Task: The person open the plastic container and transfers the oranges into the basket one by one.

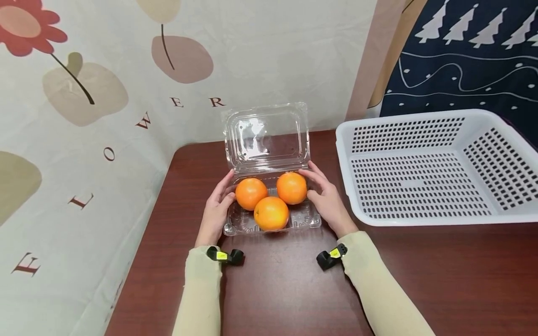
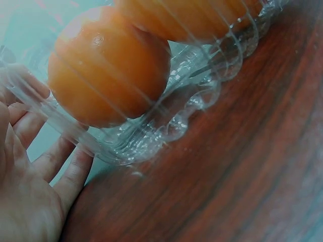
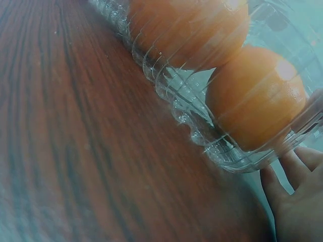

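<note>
A clear plastic clamshell container [image 1: 230, 229] lies on the table, its lid [image 1: 290, 140] raised and leaning back. Inside sit three oranges: one at the back left [image 1: 251, 193], one at the back right [image 1: 292, 188] and one at the front middle [image 1: 271, 213]. My left hand [image 1: 213, 214] grips the container's left side, thumb over the rim and fingers outside the wall. Opposite it, my right hand [image 1: 332, 205] grips the right side in the same way. Both wrist views show fingers against the outer wall, with oranges visible through the plastic.
To the right stands a large white perforated basket [image 1: 347, 186], close to my right hand. The dark red-brown wooden table [image 1: 277, 289] meets a cloth-covered wall [image 1: 269, 56] just behind the lid. Dark cloth with white trees [image 1: 458, 79] hangs behind the basket.
</note>
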Available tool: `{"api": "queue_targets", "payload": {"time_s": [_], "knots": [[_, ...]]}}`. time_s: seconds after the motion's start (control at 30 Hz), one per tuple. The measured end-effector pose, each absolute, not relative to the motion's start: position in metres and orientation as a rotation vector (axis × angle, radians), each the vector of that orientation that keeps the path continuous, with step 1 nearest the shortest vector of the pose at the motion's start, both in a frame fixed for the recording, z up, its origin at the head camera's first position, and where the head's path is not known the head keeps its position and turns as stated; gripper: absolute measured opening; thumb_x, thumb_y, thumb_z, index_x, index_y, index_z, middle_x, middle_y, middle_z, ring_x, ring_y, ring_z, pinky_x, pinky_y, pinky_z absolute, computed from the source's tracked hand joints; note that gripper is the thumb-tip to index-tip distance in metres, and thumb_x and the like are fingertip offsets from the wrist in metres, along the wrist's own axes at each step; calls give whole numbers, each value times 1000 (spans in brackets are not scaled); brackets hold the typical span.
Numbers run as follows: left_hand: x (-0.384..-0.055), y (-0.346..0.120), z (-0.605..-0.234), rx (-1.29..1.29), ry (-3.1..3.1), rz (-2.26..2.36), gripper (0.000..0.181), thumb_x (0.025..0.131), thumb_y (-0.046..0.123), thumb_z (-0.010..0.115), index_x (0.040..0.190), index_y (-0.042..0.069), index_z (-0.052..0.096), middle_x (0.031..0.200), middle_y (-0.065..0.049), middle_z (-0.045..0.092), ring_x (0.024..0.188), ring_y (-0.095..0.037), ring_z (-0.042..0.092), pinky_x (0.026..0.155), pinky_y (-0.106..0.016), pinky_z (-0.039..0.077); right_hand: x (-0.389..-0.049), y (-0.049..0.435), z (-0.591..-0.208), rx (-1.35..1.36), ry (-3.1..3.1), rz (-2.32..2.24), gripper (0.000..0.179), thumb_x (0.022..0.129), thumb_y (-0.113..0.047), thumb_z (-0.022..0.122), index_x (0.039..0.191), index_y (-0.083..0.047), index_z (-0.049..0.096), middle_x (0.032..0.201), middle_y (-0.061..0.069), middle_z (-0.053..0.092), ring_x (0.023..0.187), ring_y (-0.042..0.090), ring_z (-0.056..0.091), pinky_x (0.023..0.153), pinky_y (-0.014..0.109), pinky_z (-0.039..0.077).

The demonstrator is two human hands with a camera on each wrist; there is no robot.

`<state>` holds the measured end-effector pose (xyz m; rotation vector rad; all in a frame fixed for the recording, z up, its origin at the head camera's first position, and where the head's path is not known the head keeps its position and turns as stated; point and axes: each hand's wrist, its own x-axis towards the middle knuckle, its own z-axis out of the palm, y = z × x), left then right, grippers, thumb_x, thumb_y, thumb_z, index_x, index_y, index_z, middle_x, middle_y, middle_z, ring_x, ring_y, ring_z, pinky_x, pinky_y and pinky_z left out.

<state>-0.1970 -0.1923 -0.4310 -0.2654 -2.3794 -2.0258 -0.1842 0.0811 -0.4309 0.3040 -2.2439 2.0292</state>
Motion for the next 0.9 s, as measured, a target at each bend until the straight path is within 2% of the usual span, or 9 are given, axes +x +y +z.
{"api": "queue_targets", "payload": {"time_s": [0.33, 0.9], "knots": [[-199, -194, -435, -274, -2365, -2042, 50, 91, 5, 45, 137, 22, 37, 137, 3, 38, 118, -21, 42, 91, -24, 40, -185, 81, -431, 303, -2244, 2041, 48, 78, 11, 44, 122, -5, 54, 142, 7, 31, 124, 19, 37, 99, 41, 31], [-196, -194, -431, -272, -2365, -2052, 50, 92, 4, 45, 138, 19, 35, 139, -1, 36, 118, -22, 42, 91, -22, 40, -184, 81, -433, 314, -2231, 2064, 46, 79, 11, 43, 121, -5, 54, 143, 5, 28, 121, 21, 41, 99, 42, 32]]}}
